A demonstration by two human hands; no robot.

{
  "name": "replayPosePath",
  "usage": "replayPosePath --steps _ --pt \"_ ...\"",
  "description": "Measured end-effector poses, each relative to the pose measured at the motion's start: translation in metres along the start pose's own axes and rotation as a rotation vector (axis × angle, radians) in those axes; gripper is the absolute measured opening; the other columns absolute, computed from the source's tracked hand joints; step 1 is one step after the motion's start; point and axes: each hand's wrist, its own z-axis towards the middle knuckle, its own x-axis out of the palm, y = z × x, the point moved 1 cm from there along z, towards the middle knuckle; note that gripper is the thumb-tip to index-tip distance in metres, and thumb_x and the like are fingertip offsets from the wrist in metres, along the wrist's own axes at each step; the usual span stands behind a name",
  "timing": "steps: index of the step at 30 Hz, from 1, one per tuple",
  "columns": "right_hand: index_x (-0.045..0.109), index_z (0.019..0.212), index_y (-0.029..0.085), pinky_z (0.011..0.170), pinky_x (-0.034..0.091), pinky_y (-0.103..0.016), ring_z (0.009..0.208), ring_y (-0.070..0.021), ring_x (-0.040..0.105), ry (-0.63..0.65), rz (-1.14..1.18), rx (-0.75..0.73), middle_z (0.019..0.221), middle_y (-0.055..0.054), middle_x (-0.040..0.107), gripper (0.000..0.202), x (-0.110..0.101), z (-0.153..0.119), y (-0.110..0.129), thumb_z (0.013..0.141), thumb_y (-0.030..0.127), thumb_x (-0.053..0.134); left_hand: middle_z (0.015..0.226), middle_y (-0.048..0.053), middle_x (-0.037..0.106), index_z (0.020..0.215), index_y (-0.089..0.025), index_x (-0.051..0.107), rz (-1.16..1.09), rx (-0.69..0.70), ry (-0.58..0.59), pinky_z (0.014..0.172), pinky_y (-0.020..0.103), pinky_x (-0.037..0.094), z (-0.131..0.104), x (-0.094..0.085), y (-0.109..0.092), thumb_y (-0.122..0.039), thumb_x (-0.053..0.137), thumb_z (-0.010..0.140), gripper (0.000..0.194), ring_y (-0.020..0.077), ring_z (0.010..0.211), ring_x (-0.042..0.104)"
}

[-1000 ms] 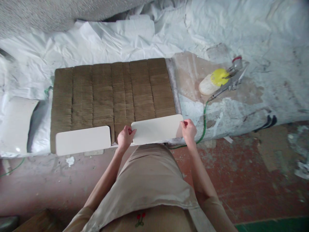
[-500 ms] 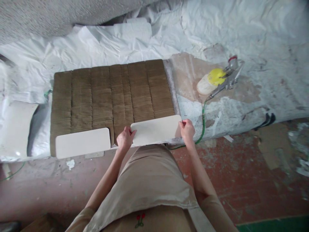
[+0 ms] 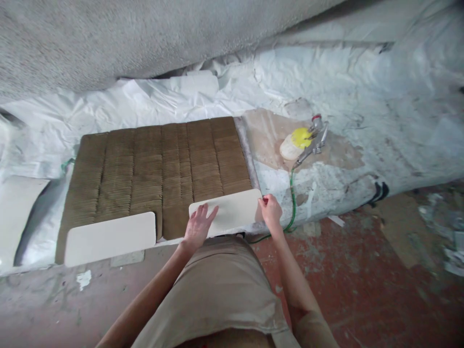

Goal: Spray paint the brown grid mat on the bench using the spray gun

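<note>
A white panel with rounded corners (image 3: 232, 212) lies along the near right edge of a brown ribbed pad (image 3: 145, 169). My left hand (image 3: 198, 224) rests flat on the panel's left end, fingers spread. At the panel's right end, my right hand (image 3: 270, 211) pinches its corner between thumb and fingers. A second white panel (image 3: 112, 238) of like shape lies along the pad's near left edge, apart from both hands, with a gap between the two panels.
A spray gun (image 3: 313, 140) with a yellow-and-white cup lies on the plastic-covered bench to the right, its green hose (image 3: 293, 198) running over the near edge. A curved white sheet (image 3: 21, 212) stands at the left. Rough grey material (image 3: 126, 38) overhangs the back.
My left hand has gone from pinching the panel's left edge to lying open on its surface. My right hand keeps its corner grip. The camera view has tilted upward.
</note>
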Motion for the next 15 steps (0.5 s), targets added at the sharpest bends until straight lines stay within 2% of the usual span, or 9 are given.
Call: replayPosePath --steps 3,5,7,10,12,15 --pt "0.062 0.091 0.019 0.067 0.038 -0.028 0.076 -0.0188 0.058 -0.062 0.105 -0.039 0.087 -0.007 0.067 0.031 -0.013 0.011 -0.012 0.089 0.044 0.044 0.138 0.020 0.042 0.142 -0.029 0.038 0.055 -0.007 0.014 0.088 0.045 0.044 0.003 -0.005 -0.008 -0.028 0.051 0.091 0.053 0.0368 0.121 0.043" --pt "0.061 0.094 0.018 0.072 0.042 -0.031 0.078 -0.0195 0.058 -0.194 0.215 -0.032 0.089 -0.008 0.066 0.034 -0.029 0.027 -0.030 0.087 0.047 0.045 0.137 0.020 0.043 0.142 -0.028 0.039 0.078 -0.016 0.015 0.088 0.045 0.043 0.005 -0.007 -0.011 -0.033 0.052 0.090 0.053 0.0377 0.121 0.042" --pt "0.059 0.100 0.016 0.079 0.044 -0.035 0.081 -0.0205 0.057 -0.378 0.324 0.023 0.095 -0.011 0.064 0.040 -0.049 0.051 -0.053 0.083 0.051 0.050 0.139 0.018 0.043 0.141 -0.026 0.041 0.083 -0.016 0.009 0.090 0.044 0.042 0.007 -0.007 -0.012 -0.033 0.052 0.091 0.052 0.0368 0.123 0.041" --pt "0.052 0.115 0.011 0.083 0.046 -0.039 0.095 -0.0240 0.055 -0.555 0.436 0.070 0.113 -0.018 0.056 0.064 -0.075 0.092 -0.080 0.073 0.058 0.059 0.142 0.015 0.043 0.140 -0.025 0.044 0.080 0.011 -0.009 0.098 0.044 0.038 0.007 0.005 -0.011 -0.033 0.052 0.091 0.050 0.0331 0.128 0.038" --pt "0.047 0.122 0.010 0.080 0.049 -0.037 0.104 -0.0255 0.054 -0.553 0.470 0.018 0.122 -0.020 0.052 0.075 -0.087 0.118 -0.085 0.067 0.059 0.064 0.144 0.014 0.043 0.139 -0.024 0.046 0.075 0.016 -0.041 0.104 0.044 0.033 0.005 0.020 -0.008 -0.037 0.053 0.090 0.051 0.0307 0.131 0.037" --pt "0.049 0.122 0.013 0.080 0.050 -0.035 0.107 -0.0250 0.055 -0.476 0.493 -0.113 0.124 -0.018 0.055 0.072 -0.096 0.151 -0.074 0.066 0.055 0.066 0.147 0.012 0.039 0.138 -0.025 0.048 0.082 -0.020 -0.132 0.109 0.045 0.027 0.003 0.046 -0.005 -0.047 0.056 0.087 0.056 0.0307 0.136 0.032"
